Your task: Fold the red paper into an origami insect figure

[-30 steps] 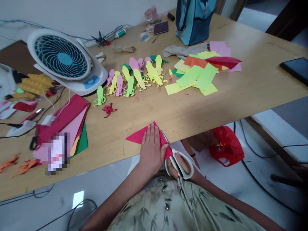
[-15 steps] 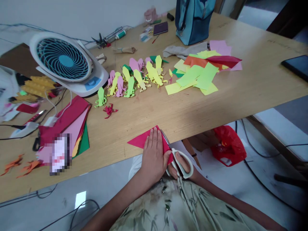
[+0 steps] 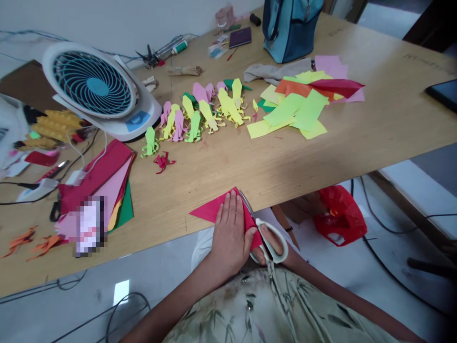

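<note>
A red sheet of paper folded to a triangle [image 3: 206,210] lies at the table's front edge, its lower right corner past the edge. Flat on top of it rests my left hand [image 3: 228,233], fingers stretched forward and thumb on the paper near that corner. My right hand [image 3: 274,242] holds white-handled scissors [image 3: 280,228], with fingers through the loops. The blades lie along the paper's right side, partly hidden by it; how far apart they are I cannot tell.
Beyond stand several folded paper figures [image 3: 194,126] and a pile of coloured paper [image 3: 303,109]. A fan [image 3: 96,88], more paper sheets [image 3: 96,176] and a phone [image 3: 89,226] are to the left. A blue bag [image 3: 291,35] stands behind. A red plastic bag [image 3: 339,214] sits below the table.
The view has shifted slightly. My left hand, the red paper and the scissors sit a little further right in view, and more of the paper's lower right corner shows beside my thumb.
</note>
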A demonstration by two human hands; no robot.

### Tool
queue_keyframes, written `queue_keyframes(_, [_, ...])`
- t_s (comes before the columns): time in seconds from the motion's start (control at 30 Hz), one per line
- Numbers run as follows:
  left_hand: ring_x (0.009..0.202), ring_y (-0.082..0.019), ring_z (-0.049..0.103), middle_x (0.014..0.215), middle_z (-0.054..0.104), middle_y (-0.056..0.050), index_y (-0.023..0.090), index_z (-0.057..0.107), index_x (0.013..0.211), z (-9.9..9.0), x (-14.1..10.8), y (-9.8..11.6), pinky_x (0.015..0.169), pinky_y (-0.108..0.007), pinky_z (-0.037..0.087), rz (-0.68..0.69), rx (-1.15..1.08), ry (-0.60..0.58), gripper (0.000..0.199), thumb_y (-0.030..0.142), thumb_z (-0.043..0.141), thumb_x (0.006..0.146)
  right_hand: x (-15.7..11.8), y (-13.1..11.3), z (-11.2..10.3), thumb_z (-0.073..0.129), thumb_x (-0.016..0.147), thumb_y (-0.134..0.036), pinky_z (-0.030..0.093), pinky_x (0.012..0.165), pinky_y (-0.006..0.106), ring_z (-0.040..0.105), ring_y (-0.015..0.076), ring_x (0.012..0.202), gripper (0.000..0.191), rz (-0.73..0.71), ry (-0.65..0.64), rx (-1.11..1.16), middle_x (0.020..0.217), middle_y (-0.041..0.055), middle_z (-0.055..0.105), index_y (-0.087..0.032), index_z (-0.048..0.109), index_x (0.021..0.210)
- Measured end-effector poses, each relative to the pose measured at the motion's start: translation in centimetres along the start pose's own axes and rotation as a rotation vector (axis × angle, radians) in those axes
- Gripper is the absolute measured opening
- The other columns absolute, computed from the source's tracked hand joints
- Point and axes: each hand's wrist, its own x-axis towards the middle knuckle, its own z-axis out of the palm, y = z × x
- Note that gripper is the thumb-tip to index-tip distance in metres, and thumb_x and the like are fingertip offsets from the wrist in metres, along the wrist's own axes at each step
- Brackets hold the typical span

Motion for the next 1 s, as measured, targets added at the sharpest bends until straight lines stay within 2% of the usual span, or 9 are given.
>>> queue_keyframes(0.3, [0.156, -0.03, 0.013, 0.166, 0.018, -0.021, 0.009, 0.005, 0.161, -0.5, 0.0, -0.2, 0.123, -0.054, 0.026, -0.025, -0.115, 0.007, 0.075, 0.055, 0.023, 0.103, 0.4, 0.2, -0.6, 0.037, 0.091, -0.078, 0.035, 0.048, 0.029, 0.046, 0.0145, 0.042, 0.072, 0.008, 0.018, -0.038, 0.044, 0.0014, 0.052, -0.022, 0.054, 0.049])
queue_keyframes(0.63, [0.156, -0.032, 0.014, 0.165, 0.02, -0.022, 0.009, 0.009, 0.16, -0.8, 0.0, -0.8, 0.122, -0.056, 0.027, -0.009, -0.173, -0.014, 0.074, 0.053, 0.027, 0.104, 0.2, -2.0, 0.7, 0.042, 0.09, -0.075, 0.034, 0.048, 0.026, 0.046, 0.0122, 0.042, 0.07, -0.036, 0.081, -0.044, 0.042, 0.0001, 0.049, -0.02, 0.05, 0.049])
queue_keyframes(0.73, [0.156, -0.031, 0.013, 0.166, 0.019, -0.022, 0.01, 0.009, 0.16, -0.7, 0.0, -0.8, 0.122, -0.056, 0.027, 0.002, -0.174, -0.014, 0.074, 0.053, 0.027, 0.104, 0.2, -2.1, 0.9, 0.045, 0.089, -0.076, 0.035, 0.047, 0.026, 0.046, 0.0124, 0.042, 0.068, -0.064, 0.108, -0.031, 0.041, -0.0001, 0.049, -0.02, 0.05, 0.049])
queue_keyframes(1.0, [0.156, -0.031, 0.013, 0.165, 0.018, -0.023, 0.008, 0.011, 0.16, -0.8, 0.0, -0.8, 0.122, -0.057, 0.027, -0.011, -0.19, -0.031, 0.074, 0.054, 0.027, 0.103, 0.5, -2.0, 1.0, 0.047, 0.087, -0.077, 0.034, 0.046, 0.026, 0.045, 0.0122, 0.041, 0.067, -0.022, 0.12, -0.007, 0.043, -0.0001, 0.05, -0.02, 0.05, 0.052])
